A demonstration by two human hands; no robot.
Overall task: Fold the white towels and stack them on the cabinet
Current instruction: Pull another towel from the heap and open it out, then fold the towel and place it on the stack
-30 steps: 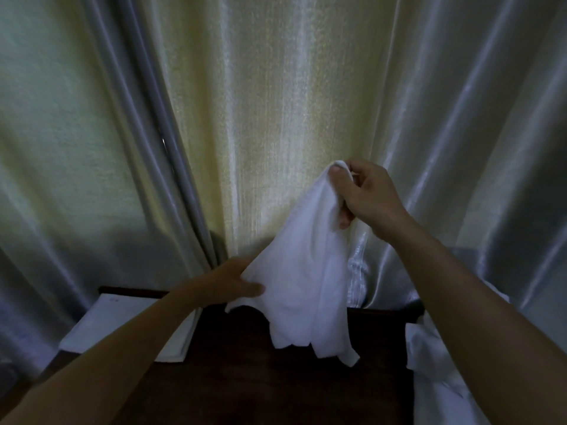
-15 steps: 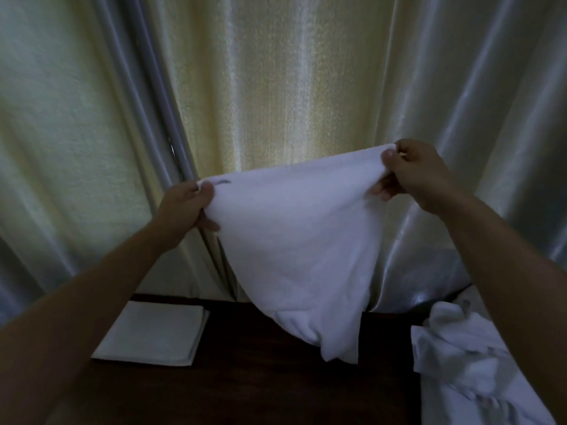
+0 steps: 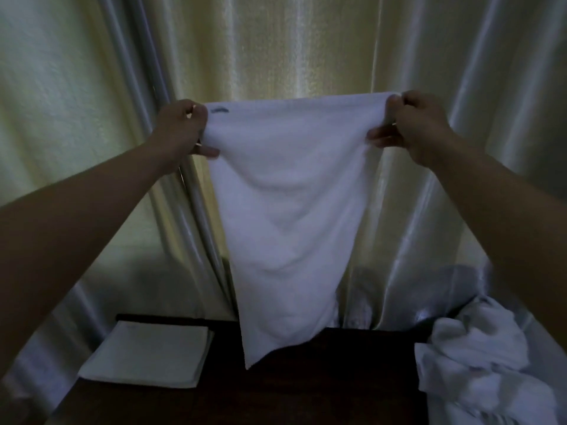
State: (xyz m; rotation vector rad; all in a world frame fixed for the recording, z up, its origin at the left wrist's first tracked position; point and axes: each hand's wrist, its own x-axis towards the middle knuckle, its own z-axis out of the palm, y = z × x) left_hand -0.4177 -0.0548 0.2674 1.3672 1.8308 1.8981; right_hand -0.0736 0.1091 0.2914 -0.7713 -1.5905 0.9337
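Observation:
A white towel (image 3: pixel 291 216) hangs stretched in the air above the dark wooden cabinet (image 3: pixel 291 391). My left hand (image 3: pixel 184 127) pinches its upper left corner and my right hand (image 3: pixel 414 121) pinches its upper right corner, so the top edge runs level between them. The towel narrows downward and its lowest tip hangs just over the cabinet top. A folded white towel (image 3: pixel 147 354) lies flat on the cabinet's left side. A crumpled heap of white towels (image 3: pixel 481 363) sits at the right edge.
Shiny cream and grey curtains (image 3: pixel 276 50) hang close behind the cabinet and fill the background. Bare dark cabinet top shows between the folded towel and the heap.
Both hands have risen and drawn apart, spreading the towel from a bunched hang into a taut, level top edge. My left hand went from a lower corner up to the top left corner.

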